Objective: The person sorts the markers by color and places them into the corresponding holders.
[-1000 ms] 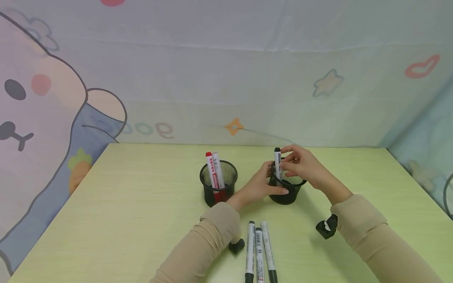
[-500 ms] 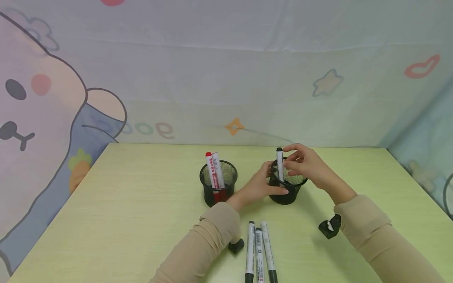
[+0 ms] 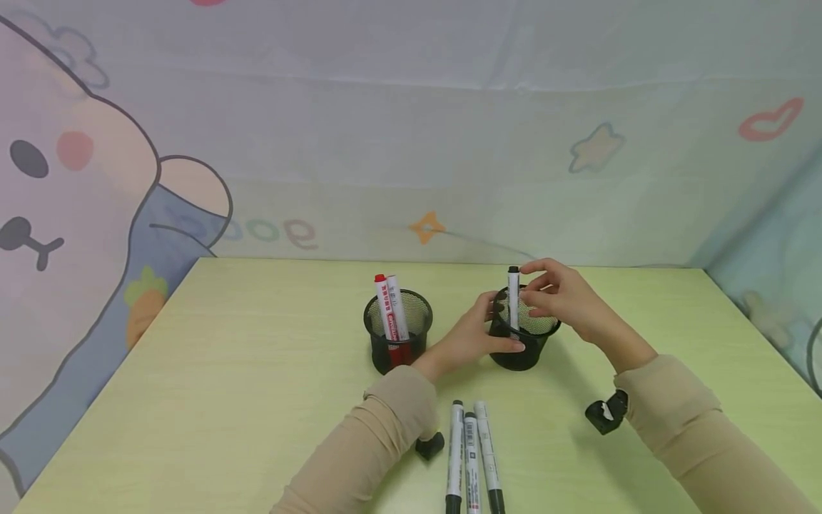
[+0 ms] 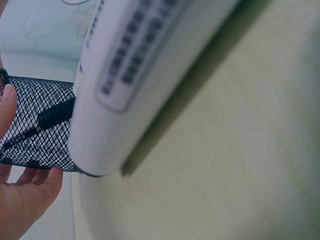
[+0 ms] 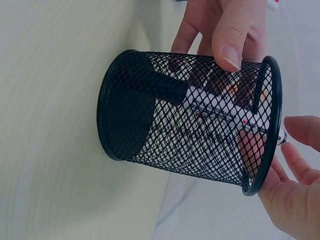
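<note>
My left hand [image 3: 478, 339] grips the black mesh pen holder [image 5: 200, 115] on the right, with its thumb across the front and its fingers round the far side. Inside that holder a white marker with black ends [image 3: 513, 296] stands nearly upright, its top above the rim. My right hand [image 3: 565, 296] reaches over the rim and pinches the marker near the top, fingertips right at it. In the right wrist view, its lower black end [image 5: 167, 87] shows through the mesh, close to the holder's base. The left wrist view shows only the fingers of each hand.
A second mesh pen holder [image 3: 379, 350] to the left bears a red-capped marker [image 3: 385, 303] and another white one [image 3: 399, 307]. Three white markers with black ends [image 3: 472, 460] lie side by side near me. A printed cloth [image 3: 359, 143] hangs behind the table [image 3: 193, 400].
My right hand and the marker in the right holder have shifted slightly right together. My left hand keeps its grip on the holder, which has barely moved.
</note>
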